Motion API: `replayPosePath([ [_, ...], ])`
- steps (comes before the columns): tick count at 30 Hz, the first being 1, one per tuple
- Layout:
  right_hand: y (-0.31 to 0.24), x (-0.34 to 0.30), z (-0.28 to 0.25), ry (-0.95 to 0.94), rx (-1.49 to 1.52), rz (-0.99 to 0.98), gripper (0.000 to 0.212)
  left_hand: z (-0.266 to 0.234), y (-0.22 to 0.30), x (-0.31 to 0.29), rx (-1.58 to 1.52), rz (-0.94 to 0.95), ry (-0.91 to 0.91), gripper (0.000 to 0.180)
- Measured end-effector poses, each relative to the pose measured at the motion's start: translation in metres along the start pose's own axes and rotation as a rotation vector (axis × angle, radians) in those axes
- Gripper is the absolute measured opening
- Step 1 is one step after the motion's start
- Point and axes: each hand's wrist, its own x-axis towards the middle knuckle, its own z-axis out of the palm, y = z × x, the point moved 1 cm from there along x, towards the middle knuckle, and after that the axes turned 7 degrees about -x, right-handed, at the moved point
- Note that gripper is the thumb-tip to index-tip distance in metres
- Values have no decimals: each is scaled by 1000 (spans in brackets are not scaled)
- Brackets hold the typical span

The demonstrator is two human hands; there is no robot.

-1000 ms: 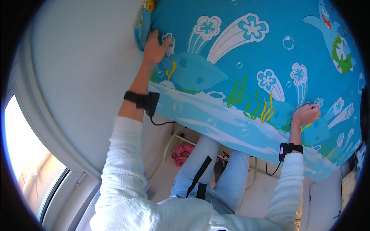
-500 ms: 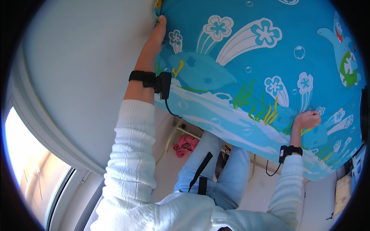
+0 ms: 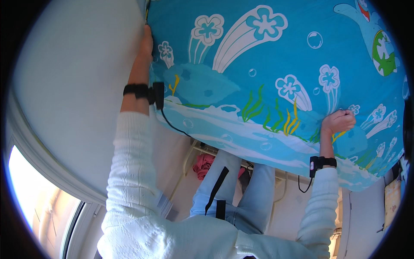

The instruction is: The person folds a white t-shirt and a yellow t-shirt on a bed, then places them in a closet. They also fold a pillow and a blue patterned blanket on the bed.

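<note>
A blue bed sheet (image 3: 181, 26) with a sea print of white flowers, bubbles and green and yellow weeds covers the mattress before me. At its far left edge, my left hand (image 3: 147, 42) reaches along the side, between the mattress and the pale wall. The fingers there are mostly hidden, so their grip cannot be made out. My right hand (image 3: 338, 121) rests as a closed fist on top of the sheet, toward the right side. No cloth shows bunched in it. Black straps with small dark devices and cables sit on both wrists.
The wall (image 3: 77, 77) runs close along the left side, with a bright window (image 3: 32, 190) at lower left. Below the bed edge are a pale metal frame (image 3: 187, 157) and a pink cloth (image 3: 202, 166). A yellow patterned item (image 3: 392, 200) lies at the right.
The view has shifted, so the sheet's left part sits further left and lower. My left hand shows less of its fingers at the edge. My right fist stays on nearly the same spot.
</note>
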Motion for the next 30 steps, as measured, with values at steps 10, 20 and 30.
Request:
replayPosePath([
  [10,-2,2,-1,-35,-41,61,19,-69,-117,-85,-161,-241,-36,87],
  [20,6,1,4,-43,-71,-3,18,-49,-112,-63,-187,-250,50,78],
  [30,-8,6,-6,-134,-40,97,21,-43,-92,2,278,181,17,74],
])
